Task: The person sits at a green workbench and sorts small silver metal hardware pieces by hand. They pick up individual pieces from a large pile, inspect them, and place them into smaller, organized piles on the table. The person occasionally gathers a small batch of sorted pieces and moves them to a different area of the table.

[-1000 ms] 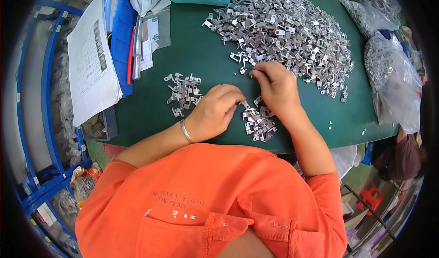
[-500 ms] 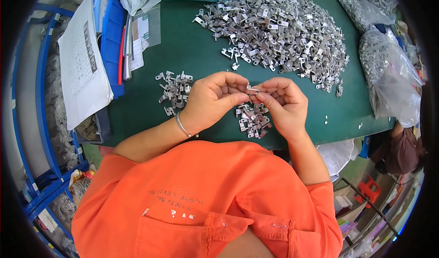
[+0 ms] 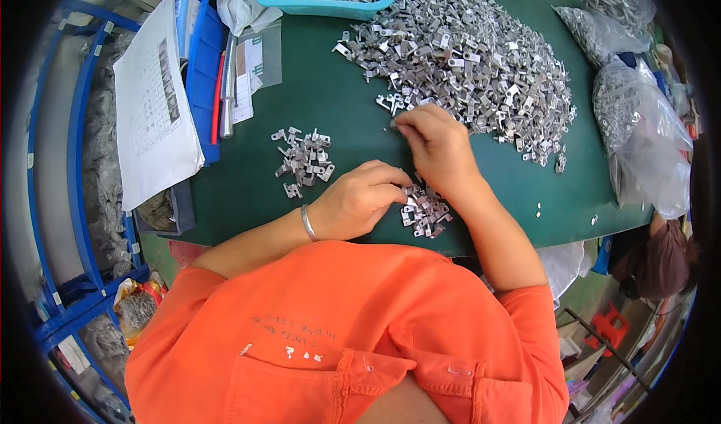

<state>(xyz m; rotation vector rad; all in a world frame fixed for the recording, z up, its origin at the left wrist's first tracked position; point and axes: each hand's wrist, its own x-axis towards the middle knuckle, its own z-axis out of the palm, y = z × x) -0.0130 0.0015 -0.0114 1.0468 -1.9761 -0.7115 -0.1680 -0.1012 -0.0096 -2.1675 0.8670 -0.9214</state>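
The person wears a bright orange short-sleeved shirt (image 3: 338, 334) that fills the picture from about 5 to 8 o'clock. A chest pocket (image 3: 315, 383) with a stitched top hem sits toward 6 o'clock, and small pale marks run above it, too small to make out. The short sleeve (image 3: 526, 304) at 4 o'clock ends above the elbow, leaving the forearm bare. A thin silver bangle (image 3: 307, 222) circles the wrist of the left hand (image 3: 360, 202). The right hand (image 3: 439, 150) is bare, with no ring or band showing.
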